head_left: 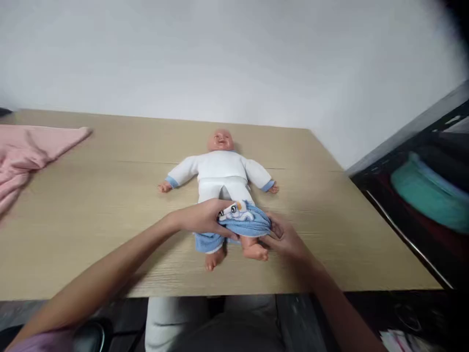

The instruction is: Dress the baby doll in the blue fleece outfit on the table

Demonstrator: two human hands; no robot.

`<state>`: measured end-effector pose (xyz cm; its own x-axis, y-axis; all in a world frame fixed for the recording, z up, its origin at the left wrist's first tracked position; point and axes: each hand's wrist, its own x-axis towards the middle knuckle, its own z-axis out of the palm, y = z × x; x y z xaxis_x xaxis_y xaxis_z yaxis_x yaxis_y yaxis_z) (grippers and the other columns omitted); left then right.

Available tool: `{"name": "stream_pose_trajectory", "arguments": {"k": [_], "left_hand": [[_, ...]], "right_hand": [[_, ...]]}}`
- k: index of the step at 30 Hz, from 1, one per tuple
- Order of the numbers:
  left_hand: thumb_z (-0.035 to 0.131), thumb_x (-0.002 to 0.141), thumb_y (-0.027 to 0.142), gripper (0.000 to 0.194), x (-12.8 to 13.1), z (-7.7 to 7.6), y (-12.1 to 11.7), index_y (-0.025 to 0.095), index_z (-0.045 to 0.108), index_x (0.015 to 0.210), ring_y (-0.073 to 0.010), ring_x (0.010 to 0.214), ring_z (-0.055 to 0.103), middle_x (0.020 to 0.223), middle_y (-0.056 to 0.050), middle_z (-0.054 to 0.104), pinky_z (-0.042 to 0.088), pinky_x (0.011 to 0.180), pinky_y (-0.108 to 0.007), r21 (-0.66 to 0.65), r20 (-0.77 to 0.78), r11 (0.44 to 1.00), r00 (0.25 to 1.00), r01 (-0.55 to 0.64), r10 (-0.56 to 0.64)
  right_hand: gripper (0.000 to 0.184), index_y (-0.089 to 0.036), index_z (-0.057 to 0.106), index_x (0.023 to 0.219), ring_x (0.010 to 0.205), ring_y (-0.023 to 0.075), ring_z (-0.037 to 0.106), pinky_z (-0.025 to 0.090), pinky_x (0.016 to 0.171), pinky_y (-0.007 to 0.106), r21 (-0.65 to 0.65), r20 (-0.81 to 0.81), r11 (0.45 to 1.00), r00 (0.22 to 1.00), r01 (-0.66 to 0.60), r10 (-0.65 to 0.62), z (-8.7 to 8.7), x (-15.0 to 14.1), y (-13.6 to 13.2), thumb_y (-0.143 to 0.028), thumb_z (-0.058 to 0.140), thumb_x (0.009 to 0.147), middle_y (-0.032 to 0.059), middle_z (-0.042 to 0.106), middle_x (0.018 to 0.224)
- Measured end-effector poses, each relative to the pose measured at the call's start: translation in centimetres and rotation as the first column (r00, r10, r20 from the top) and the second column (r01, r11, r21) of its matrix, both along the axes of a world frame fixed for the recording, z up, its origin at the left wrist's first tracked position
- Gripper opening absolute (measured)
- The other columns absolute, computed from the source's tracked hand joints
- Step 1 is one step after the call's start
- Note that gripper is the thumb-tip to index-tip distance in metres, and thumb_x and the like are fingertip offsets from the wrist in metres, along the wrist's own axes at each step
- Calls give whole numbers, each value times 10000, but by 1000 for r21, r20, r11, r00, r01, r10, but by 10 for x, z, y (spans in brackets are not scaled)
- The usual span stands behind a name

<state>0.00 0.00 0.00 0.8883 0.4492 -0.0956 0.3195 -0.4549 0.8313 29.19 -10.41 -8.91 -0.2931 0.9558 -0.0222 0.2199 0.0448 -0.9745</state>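
Note:
A baby doll (222, 164) with a white cloth body lies on its back, its head toward the wall and its feet toward me. Light blue pants (244, 222) with a white and orange cartoon patch are around its lower legs, and both bare feet stick out of them. My left hand (205, 215) grips the pants between the doll's legs, thumb below and fingers partly hidden by the cloth. My right hand (280, 232) pinches the outer edge of the same pants leg, beside the doll's foot at right.
The doll rests on a light wooden table (146, 142) set against a pale wall. A pink cloth (32, 151) is spread at the far left. Past the table's right edge, a teal item (428, 193) sits among dark things.

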Motion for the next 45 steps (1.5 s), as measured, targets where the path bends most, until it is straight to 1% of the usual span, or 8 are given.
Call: {"name": "stream_pose_trajectory", "arguments": {"k": [5,10,15,21,25,33,37,45], "left_hand": [[827,985,538,520,-24,0,-14,229,685,1378,-370,1331,619,1425,-148,679,499,1127,-484,397,14,916,998,-57,56],[804,992,576,487,-57,-5,-27,262,705,1351,-449,1651,331,1783,-124,404,399,1304,-578,424,16,880,974,-213,228],[746,1059,471,342,-61,-23,-10,276,718,1339,-334,1506,540,1589,-94,609,424,1290,-462,112,204,939,933,-325,298],[809,973,546,345,-63,-62,-3,223,702,1025,-318,1370,596,1382,-95,647,473,1170,-417,-238,367,748,656,-619,660],[749,1000,623,420,-65,-76,-16,228,686,1130,-249,1079,641,1141,-47,683,525,970,-383,-418,255,666,624,-618,739],[815,958,615,424,-71,-74,-3,223,714,1083,-228,985,621,1025,-20,678,486,892,-333,-412,279,622,558,-665,781],[828,970,540,350,-74,-67,13,228,713,1081,-241,1073,621,1092,-40,663,485,951,-337,-273,401,718,603,-640,690],[818,965,607,432,-50,-63,69,217,637,1005,-158,758,524,841,25,570,410,710,-285,-270,475,678,518,-684,711]], "right_hand": [[454,-293,696,1267,1168,356,694,563,999,469,135,265,974,954,-181,141,30,25,22,-508,900,923,74,727,1262],[256,-291,659,1100,1144,289,650,546,1008,410,199,42,959,980,-200,195,31,20,43,-501,787,1027,53,632,1176],[343,-289,626,1029,899,224,587,521,835,338,169,-159,982,986,83,-56,17,-7,83,-606,756,1032,5,594,953],[430,-280,647,979,936,229,587,532,919,341,77,-169,973,964,218,-203,-12,-26,100,-688,782,970,-4,608,946],[398,-300,651,1136,1049,258,665,568,999,390,-38,-237,977,948,210,-213,-28,-32,91,-674,716,1018,23,718,1107],[375,-255,703,998,878,238,618,529,811,355,87,-60,992,995,88,-83,-9,-24,88,-629,726,1032,16,682,925],[310,-243,668,909,872,238,576,475,824,373,301,29,952,997,54,-66,15,-22,92,-512,702,1059,18,608,909],[335,-279,596,1001,825,220,526,441,806,358,317,-3,927,977,201,-211,23,-48,157,-605,641,1060,-17,546,881]]}}
